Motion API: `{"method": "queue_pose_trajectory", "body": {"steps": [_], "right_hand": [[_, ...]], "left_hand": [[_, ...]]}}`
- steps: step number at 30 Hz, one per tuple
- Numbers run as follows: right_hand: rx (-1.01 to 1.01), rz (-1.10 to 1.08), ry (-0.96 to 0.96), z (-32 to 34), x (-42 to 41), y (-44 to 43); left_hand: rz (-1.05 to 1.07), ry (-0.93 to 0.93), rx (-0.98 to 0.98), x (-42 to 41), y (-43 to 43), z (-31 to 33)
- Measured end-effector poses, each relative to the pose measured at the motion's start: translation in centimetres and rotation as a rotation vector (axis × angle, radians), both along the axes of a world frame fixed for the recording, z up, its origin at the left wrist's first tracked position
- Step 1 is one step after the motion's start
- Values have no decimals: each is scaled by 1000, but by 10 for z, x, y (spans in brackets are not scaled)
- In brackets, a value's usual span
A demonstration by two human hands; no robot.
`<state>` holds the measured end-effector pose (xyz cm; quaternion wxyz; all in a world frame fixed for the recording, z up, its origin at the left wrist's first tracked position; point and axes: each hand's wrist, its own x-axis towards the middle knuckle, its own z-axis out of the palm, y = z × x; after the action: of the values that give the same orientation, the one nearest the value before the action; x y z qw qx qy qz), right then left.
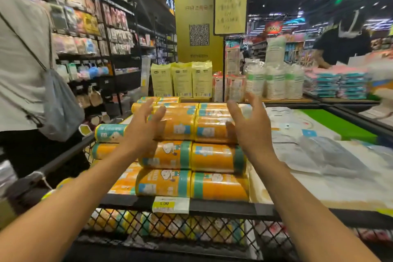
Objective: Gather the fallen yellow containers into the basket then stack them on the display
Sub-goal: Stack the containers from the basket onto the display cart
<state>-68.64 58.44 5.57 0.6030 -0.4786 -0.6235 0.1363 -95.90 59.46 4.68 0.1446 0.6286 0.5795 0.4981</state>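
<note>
Yellow-orange cylindrical containers (214, 157) with teal bands lie stacked on their sides in several rows on the display shelf (223, 206). My left hand (146, 123) hovers with spread fingers at the left side of the upper row, at or just off the wrapping. My right hand (246, 121) is raised at the right side of the same row, fingers loosely spread, holding nothing. More containers (110, 133) lie to the left beside a dark rail. No basket can be made out.
A person in a grey shirt with a drawstring bag (59, 108) stands close on the left. White flat packs (308, 149) lie right of the stack. Pale yellow packs (182, 80), paper cups (274, 83) and a yellow pillar (197, 13) stand behind. A price tag (170, 204) hangs on the shelf edge.
</note>
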Motion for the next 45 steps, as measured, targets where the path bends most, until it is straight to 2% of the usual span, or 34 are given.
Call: {"method": "queue_pose_trajectory", "body": {"steps": [1,3,6,9,14,17,19,21,25,31,35,38,42,45], "right_hand": [[-151,32,150,-5,1,5],[-376,158,332,-19,0,15],[-448,267,441,-32,2,32],[-451,284,379,-37,4,41],[-468,276,336,-27,4,26],[-422,248,284,-5,-1,-3],[-347,197,275,8,1,-16],[-223,162,234,21,-2,-30],[-95,261,100,35,-34,-59],[-79,488,-27,22,-122,-88],[-145,693,-83,-7,-204,-110],[-183,822,-160,-46,-272,-128],[-308,990,-277,-123,-351,-157],[-442,1082,-435,-197,-394,-178]], "left_hand": [[-8,-128,-75,-1,2,-4],[-30,-256,-144,-3,7,-8],[-84,-357,-133,1,6,-9],[-146,-490,-150,3,3,-10],[-136,-523,-153,4,-6,-5],[-85,-447,-149,7,-14,0],[3,-318,-77,8,-28,3],[-3,-270,12,6,-45,4],[-83,-202,123,-3,-92,13],[-3,-253,134,-57,-160,6],[166,-326,143,-118,-215,-28],[337,-399,119,-168,-261,-75],[570,-509,22,-217,-321,-163],[720,-624,-90,-237,-357,-234]]}}
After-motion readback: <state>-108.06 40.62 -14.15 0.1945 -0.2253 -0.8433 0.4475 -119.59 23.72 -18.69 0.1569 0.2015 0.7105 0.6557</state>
